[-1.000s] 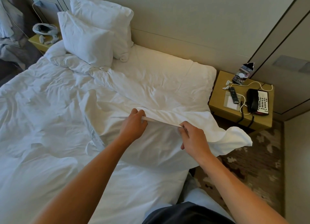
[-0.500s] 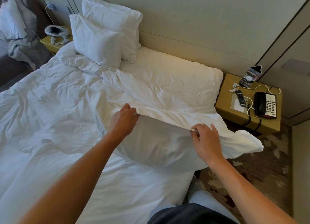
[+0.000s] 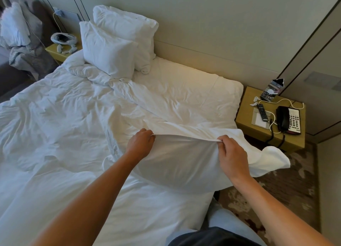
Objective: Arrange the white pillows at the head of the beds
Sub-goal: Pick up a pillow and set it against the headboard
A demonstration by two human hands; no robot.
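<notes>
- Now, against the frame half a second before, our two hands sat closer together on the pillowcase (image 3: pixel 177 164) edge, and the cloth hung flatter between them.
- Our left hand (image 3: pixel 139 144) pinched the top hem at its left end, fingers curled onto the fabric.
- Our right hand (image 3: pixel 232 155) pinched the same hem at its right end, thumb and fingers closed on it.
- The pillowcase lay at the near right side of the bed (image 3: pixel 55 135), its loose far corner hanging off the mattress edge toward the nightstand (image 3: pixel 247 127).
- Pillows counted at the head of the bed: two, a front pillow (image 3: pixel 108 52) leaning on a rear pillow (image 3: pixel 127 24), both at the left end, unchanged.
- A further white pillow (image 3: pixel 14 26) lay on the grey seat at far left.
- On the nightstand: one telephone (image 3: pixel 287 120), one remote (image 3: pixel 262 112), one card stand (image 3: pixel 272 90).
- Writing: we could read none; the card stand's print was too small.
</notes>
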